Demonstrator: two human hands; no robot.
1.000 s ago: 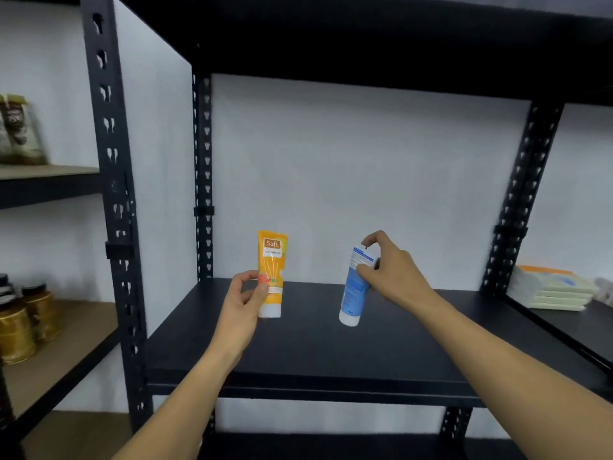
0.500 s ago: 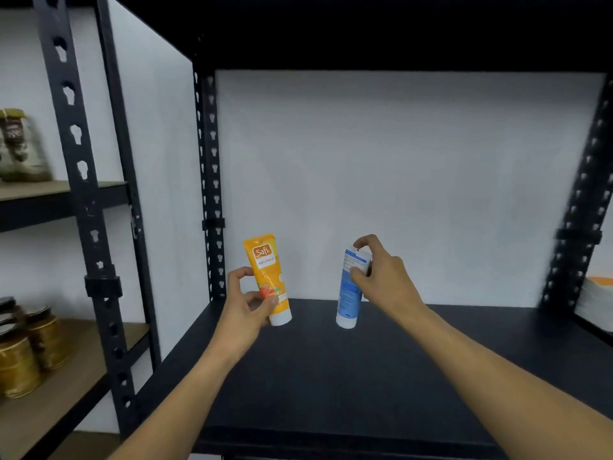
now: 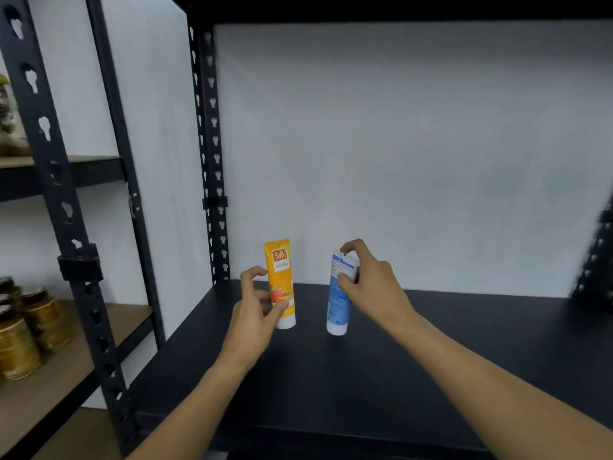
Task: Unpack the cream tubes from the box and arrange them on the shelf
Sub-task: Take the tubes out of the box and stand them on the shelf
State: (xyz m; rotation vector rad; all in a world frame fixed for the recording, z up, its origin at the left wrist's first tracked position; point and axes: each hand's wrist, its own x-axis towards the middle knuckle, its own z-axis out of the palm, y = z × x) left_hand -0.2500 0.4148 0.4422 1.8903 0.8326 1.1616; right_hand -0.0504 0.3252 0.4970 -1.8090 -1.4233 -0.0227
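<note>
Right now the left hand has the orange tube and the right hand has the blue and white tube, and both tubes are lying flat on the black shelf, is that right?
Not quite. The head view shows both tubes standing upright on their white caps, not lying flat. The left hand holds the orange tube and the right hand holds the blue and white tube, on the black shelf.

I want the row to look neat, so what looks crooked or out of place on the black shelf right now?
Little stands out. The orange tube and the blue tube both stand cap-down on the black shelf, apart from each other. Each leans slightly, the left hand and right hand holding them. No spill or damage shows.
</note>
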